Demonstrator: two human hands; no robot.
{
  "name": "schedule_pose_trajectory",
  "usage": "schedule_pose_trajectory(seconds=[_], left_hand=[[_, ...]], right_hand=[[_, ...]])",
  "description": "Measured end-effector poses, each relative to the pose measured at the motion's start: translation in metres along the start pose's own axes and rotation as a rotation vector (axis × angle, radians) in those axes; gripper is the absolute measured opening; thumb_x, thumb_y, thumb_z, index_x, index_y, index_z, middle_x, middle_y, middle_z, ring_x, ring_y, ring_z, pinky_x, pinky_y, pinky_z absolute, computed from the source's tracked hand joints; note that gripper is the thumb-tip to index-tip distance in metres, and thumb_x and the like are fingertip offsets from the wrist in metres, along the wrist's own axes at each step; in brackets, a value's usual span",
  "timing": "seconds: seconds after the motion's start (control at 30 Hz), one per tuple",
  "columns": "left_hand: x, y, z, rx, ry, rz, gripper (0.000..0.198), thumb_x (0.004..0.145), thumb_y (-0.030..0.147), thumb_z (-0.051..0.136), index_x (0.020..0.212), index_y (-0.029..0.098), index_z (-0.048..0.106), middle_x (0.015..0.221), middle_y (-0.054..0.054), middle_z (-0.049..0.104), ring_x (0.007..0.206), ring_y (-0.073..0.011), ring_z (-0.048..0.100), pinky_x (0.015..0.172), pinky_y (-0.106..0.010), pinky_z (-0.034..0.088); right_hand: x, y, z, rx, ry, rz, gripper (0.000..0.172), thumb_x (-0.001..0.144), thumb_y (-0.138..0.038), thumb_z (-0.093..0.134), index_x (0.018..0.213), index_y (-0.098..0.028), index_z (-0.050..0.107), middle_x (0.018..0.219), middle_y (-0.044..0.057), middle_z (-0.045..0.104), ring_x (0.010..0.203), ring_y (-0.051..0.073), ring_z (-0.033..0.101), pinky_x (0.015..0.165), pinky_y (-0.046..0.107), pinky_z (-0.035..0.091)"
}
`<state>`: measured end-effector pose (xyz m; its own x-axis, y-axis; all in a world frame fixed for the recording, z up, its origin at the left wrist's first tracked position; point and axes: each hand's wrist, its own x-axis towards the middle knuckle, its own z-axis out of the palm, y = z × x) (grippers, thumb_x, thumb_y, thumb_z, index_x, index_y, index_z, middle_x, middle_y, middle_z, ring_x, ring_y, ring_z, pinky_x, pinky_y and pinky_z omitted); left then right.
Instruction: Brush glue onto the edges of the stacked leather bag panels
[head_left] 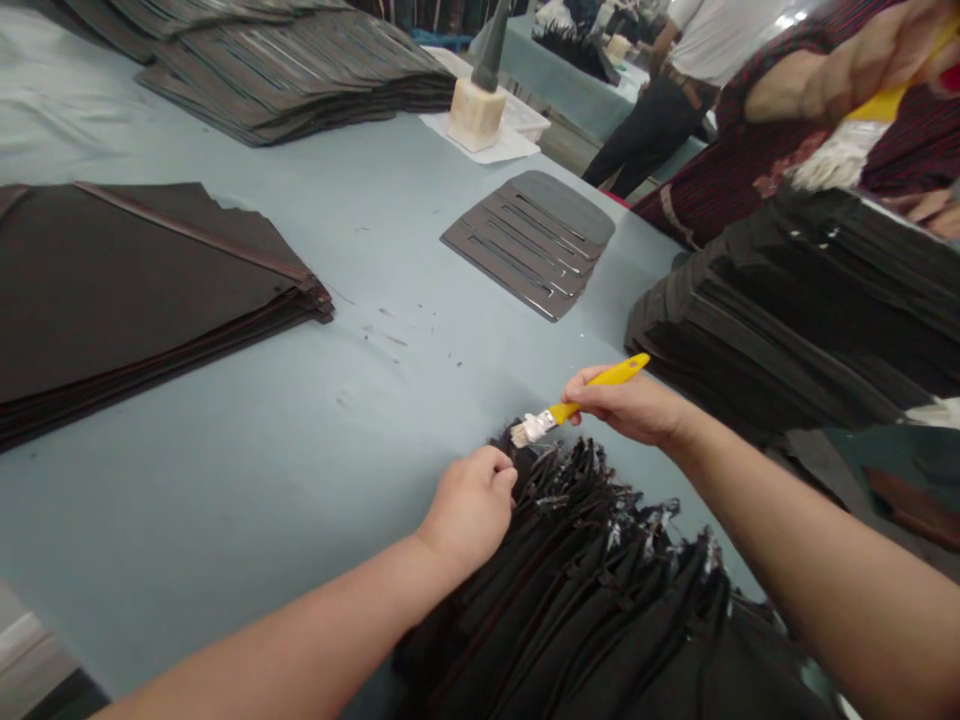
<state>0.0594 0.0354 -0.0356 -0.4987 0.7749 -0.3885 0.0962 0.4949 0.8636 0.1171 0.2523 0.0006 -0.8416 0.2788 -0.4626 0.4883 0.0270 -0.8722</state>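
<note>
My right hand (628, 402) is closed around a yellow-handled brush (579, 400), whose pale bristles touch the far end of a fanned row of black pieces (592, 570). Glossy wet streaks show on the edges of those pieces. My left hand (471, 505) is curled with its fingertips pressed on the left edge of the same row, near the bristles. I cannot make out whether it pinches one piece or just presses down. Both forearms reach in from the bottom of the head view.
On the blue-grey table (315, 420) lie a stack of large dark sheets (142, 290) at left, slotted dark panels (532, 245) ahead, more stacks (300, 70) at the back, a cone on a block (480, 100), and tall black piles (810, 310) at right. Other people (825, 110) work beyond.
</note>
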Motion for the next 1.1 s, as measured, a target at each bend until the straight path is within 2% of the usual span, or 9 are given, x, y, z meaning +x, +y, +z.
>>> schedule_pose_trajectory(seconds=[0.17, 0.23, 0.3, 0.43, 0.53, 0.7, 0.83, 0.93, 1.1], left_hand=[[0.004, -0.003, 0.008, 0.176, 0.095, 0.102, 0.024, 0.08, 0.017, 0.04, 0.067, 0.018, 0.061, 0.07, -0.002, 0.059, 0.07, -0.0144, 0.053, 0.068, -0.027, 0.04], [0.001, -0.004, 0.01, 0.222, 0.212, 0.127, 0.015, 0.078, 0.018, 0.047, 0.079, 0.018, 0.062, 0.085, -0.005, 0.059, 0.086, -0.0179, 0.051, 0.08, -0.031, 0.04], [-0.001, -0.004, 0.01, 0.239, 0.281, 0.102, 0.023, 0.075, 0.019, 0.053, 0.096, 0.016, 0.059, 0.098, -0.008, 0.056, 0.098, -0.0211, 0.047, 0.088, -0.036, 0.037], [0.001, -0.005, 0.011, 0.245, 0.246, 0.056, 0.029, 0.075, 0.019, 0.053, 0.104, 0.014, 0.053, 0.099, -0.01, 0.057, 0.097, -0.0217, 0.049, 0.089, -0.038, 0.038], [0.004, -0.008, 0.012, 0.224, 0.241, 0.037, 0.032, 0.075, 0.02, 0.053, 0.106, 0.013, 0.052, 0.101, -0.012, 0.057, 0.096, -0.0209, 0.051, 0.089, -0.036, 0.039], [0.005, -0.01, 0.015, 0.171, 0.17, 0.021, 0.024, 0.079, 0.021, 0.047, 0.1, 0.014, 0.058, 0.098, -0.01, 0.06, 0.091, -0.0202, 0.054, 0.086, -0.035, 0.043], [-0.001, -0.01, 0.015, 0.208, 0.185, 0.169, 0.023, 0.081, 0.014, 0.042, 0.095, 0.017, 0.06, 0.092, -0.006, 0.061, 0.088, -0.018, 0.054, 0.083, -0.032, 0.044], [-0.006, -0.012, 0.016, 0.26, 0.199, 0.286, 0.025, 0.083, 0.013, 0.039, 0.094, 0.018, 0.06, 0.087, -0.005, 0.06, 0.083, -0.0173, 0.054, 0.078, -0.031, 0.045], [-0.008, -0.014, 0.016, 0.292, 0.188, 0.361, 0.026, 0.084, 0.012, 0.037, 0.096, 0.018, 0.059, 0.084, -0.005, 0.057, 0.08, -0.0167, 0.052, 0.076, -0.03, 0.046]], right_hand=[[0.01, 0.013, 0.004, -0.122, 0.149, -0.021, 0.015, 0.065, -0.031, 0.064, 0.066, -0.016, 0.061, 0.057, 0.001, 0.059, 0.052, 0.011, 0.047, 0.05, 0.024, 0.033], [0.008, 0.009, 0.0, -0.073, 0.179, -0.058, 0.014, 0.064, -0.03, 0.063, 0.063, -0.017, 0.06, 0.054, 0.001, 0.058, 0.052, 0.012, 0.047, 0.05, 0.025, 0.033], [0.005, 0.004, -0.001, -0.029, 0.125, -0.081, 0.015, 0.064, -0.031, 0.062, 0.06, -0.017, 0.059, 0.05, 0.0, 0.056, 0.052, 0.013, 0.049, 0.051, 0.025, 0.035], [0.007, 0.005, 0.007, -0.206, 0.008, -0.012, 0.014, 0.067, -0.032, 0.062, 0.065, -0.018, 0.062, 0.057, 0.0, 0.06, 0.058, 0.014, 0.052, 0.057, 0.026, 0.039], [0.011, 0.01, 0.006, -0.321, 0.097, 0.01, 0.013, 0.068, -0.032, 0.061, 0.066, -0.019, 0.062, 0.06, -0.001, 0.061, 0.058, 0.013, 0.051, 0.056, 0.025, 0.038], [0.005, 0.005, -0.015, -0.014, 0.21, -0.097, 0.016, 0.066, -0.033, 0.065, 0.067, -0.018, 0.059, 0.058, 0.002, 0.058, 0.057, 0.014, 0.051, 0.051, 0.026, 0.037], [-0.002, 0.002, -0.017, 0.078, 0.192, -0.064, 0.021, 0.061, -0.031, 0.072, 0.071, -0.018, 0.058, 0.062, 0.002, 0.06, 0.061, 0.015, 0.055, 0.055, 0.026, 0.041], [-0.007, 0.003, -0.01, 0.121, 0.126, -0.004, 0.026, 0.057, -0.029, 0.076, 0.075, -0.017, 0.06, 0.065, 0.002, 0.062, 0.062, 0.014, 0.057, 0.058, 0.025, 0.041], [-0.035, -0.008, -0.019, 0.141, -0.205, 0.103, 0.022, 0.062, -0.033, 0.073, 0.071, -0.017, 0.062, 0.056, 0.003, 0.059, 0.055, 0.016, 0.054, 0.053, 0.028, 0.037]])
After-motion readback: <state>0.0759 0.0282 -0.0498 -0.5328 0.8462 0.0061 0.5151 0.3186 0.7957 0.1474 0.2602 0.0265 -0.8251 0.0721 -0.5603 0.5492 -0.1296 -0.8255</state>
